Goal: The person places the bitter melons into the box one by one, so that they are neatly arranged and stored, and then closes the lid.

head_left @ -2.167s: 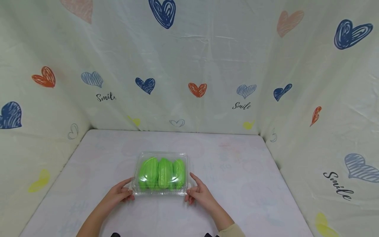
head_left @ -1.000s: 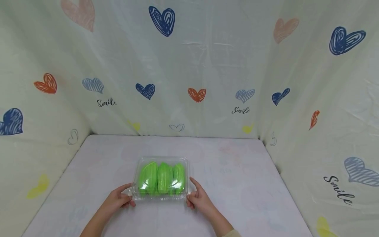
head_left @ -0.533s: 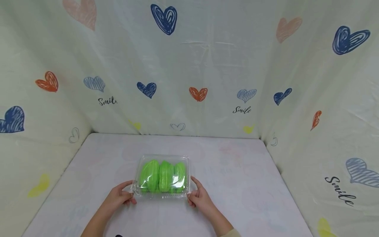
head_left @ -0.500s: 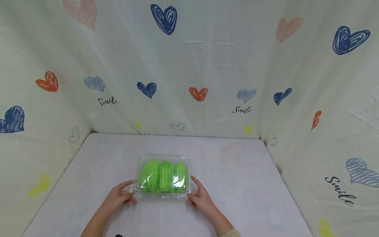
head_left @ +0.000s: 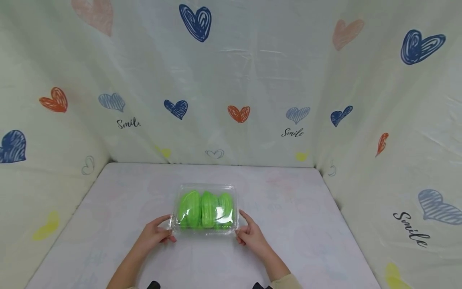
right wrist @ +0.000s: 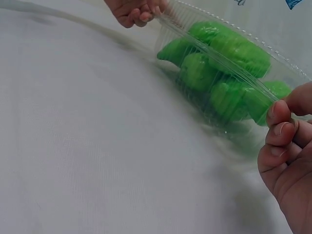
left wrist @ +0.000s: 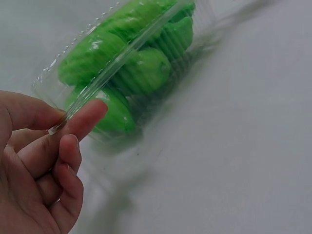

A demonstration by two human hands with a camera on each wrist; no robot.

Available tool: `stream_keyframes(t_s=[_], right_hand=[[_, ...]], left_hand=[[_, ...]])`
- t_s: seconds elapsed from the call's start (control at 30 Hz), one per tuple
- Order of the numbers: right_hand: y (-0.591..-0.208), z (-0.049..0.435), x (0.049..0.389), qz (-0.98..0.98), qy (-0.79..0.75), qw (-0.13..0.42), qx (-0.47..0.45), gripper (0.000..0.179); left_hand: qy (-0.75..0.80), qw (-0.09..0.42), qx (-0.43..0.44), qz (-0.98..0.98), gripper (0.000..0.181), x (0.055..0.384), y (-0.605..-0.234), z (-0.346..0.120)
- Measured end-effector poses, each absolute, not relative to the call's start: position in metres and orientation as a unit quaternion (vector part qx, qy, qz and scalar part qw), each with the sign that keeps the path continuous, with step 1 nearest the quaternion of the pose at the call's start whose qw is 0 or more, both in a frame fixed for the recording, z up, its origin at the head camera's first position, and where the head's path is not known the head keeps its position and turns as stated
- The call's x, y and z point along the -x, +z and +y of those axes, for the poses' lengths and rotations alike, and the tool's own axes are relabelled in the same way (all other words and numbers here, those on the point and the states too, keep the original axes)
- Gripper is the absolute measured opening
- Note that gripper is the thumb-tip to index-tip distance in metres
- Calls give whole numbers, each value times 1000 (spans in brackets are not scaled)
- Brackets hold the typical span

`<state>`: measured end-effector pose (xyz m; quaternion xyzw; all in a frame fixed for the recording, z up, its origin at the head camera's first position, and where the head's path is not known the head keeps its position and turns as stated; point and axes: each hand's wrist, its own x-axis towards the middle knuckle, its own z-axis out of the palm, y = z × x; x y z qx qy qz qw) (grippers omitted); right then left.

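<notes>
A clear plastic clamshell box (head_left: 207, 186) lies near the middle of the table in the head view. Through its lid show several green, ridged, oblong pieces (head_left: 208, 208), perhaps vegetables; their exact kind is unclear. At the near left corner, my left hand (head_left: 155, 235) pinches the box's rim between thumb and fingers, as the left wrist view confirms with the rim (left wrist: 105, 73) between them. My right hand (head_left: 252, 237) pinches the near right corner, index finger extended along the side. Whether the base touches the table cannot be told.
The white table (head_left: 306, 241) extends around the box on all sides. A pale curtain (head_left: 252, 72) printed with hearts encloses the back and both sides. Dark objects (head_left: 153, 285) poke in at the bottom edge, by the forearms.
Both hands and the box between them have shifted a little to the right and away from the person. The grip on the rim looks the same. The head view also moved slightly.
</notes>
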<state>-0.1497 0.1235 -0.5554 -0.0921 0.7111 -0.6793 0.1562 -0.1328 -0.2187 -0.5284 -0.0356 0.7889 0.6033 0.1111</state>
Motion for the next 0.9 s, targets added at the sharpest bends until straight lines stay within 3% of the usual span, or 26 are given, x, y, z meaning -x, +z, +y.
stream_keyframes(t_s=[0.17, 0.37, 0.6, 0.9], right_hand=[[-551, 131, 155, 718, -674, 149, 85, 69], [-541, 141, 164, 719, -673, 153, 80, 65], [-556, 156, 177, 723, -674, 132, 71, 63], [-541, 170, 180, 724, -678, 119, 53, 59]], left_hand=[[593, 108, 54, 796, 58, 138, -530, -207], [602, 119, 6, 790, 57, 146, -531, -197], [624, 124, -24, 771, 59, 156, -535, -183], [630, 111, -3, 769, 59, 174, -541, -164]])
